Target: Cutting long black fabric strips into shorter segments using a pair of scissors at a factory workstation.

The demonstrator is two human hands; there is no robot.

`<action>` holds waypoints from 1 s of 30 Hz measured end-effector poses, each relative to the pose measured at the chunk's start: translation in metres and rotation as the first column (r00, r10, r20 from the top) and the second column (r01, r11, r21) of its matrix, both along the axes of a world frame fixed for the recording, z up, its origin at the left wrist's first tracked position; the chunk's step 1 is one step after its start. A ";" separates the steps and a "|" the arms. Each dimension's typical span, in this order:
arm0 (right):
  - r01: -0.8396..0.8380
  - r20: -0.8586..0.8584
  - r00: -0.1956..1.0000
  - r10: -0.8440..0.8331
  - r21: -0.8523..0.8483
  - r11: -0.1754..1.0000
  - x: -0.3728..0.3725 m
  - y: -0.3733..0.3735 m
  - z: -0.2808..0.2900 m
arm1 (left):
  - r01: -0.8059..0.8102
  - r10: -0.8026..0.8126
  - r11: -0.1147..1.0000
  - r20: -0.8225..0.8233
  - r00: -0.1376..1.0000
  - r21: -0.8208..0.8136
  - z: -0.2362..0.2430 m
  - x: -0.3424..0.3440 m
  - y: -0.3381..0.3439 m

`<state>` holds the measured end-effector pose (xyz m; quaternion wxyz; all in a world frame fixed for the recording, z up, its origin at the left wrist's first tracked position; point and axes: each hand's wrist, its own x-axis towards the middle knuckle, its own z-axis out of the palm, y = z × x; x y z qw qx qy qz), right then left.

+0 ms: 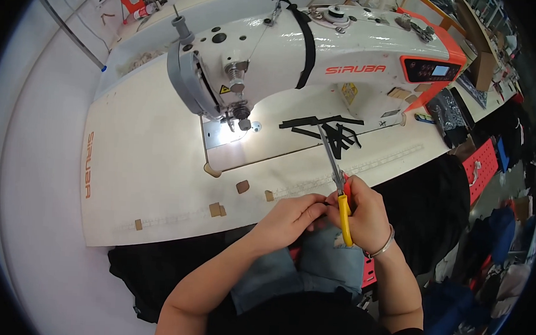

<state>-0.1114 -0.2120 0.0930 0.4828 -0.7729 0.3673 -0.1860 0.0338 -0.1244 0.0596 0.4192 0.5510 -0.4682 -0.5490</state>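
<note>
- The left hand [292,220], thumb and fingers drawn together, pinches a small dark piece [327,203] at the right fingertips; mostly hidden, this piece seems unfinished.
- The right hand [368,216] grips yellow-and-red scissors [344,221], blades apparently together and pointing away; its fingertips meet the left's, though their hold on the piece is unclear.
- Black cloth [430,203] lies to the right of the right hand.
- Beyond the hands, loose black strips [342,138] lie in a pile, already separate pieces; whether they are finished or waiting cannot be told.
- Farther off, the sewing machine [365,42] has its needle area lit, the strips lying apart from it.
</note>
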 end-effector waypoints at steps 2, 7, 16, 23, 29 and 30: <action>-0.022 -0.044 0.999 0.019 -0.050 0.999 0.000 0.000 -0.006 | -0.001 0.004 0.998 -0.052 0.999 0.067 0.000 0.005 0.006; 0.014 0.080 0.996 -0.025 0.130 0.991 0.001 0.002 -0.022 | -0.021 0.021 0.991 0.004 1.000 0.135 -0.010 0.017 0.030; 0.103 0.251 0.952 -0.174 0.272 0.957 0.000 0.004 -0.056 | -0.196 0.165 0.981 0.483 0.860 0.014 0.004 0.026 0.059; 0.174 0.190 0.958 -0.215 0.209 0.962 0.005 0.006 -0.067 | -0.289 0.230 0.957 0.506 0.831 0.039 0.005 0.033 0.059; 0.143 -0.169 0.968 -0.188 -0.247 0.958 0.022 0.002 -0.051 | -0.231 0.216 0.969 0.743 0.633 -0.085 -0.011 0.036 0.044; 0.122 -0.200 0.965 -0.168 -0.222 0.967 0.023 0.000 -0.051 | -0.213 0.189 0.975 0.758 0.624 -0.067 -0.016 0.037 0.042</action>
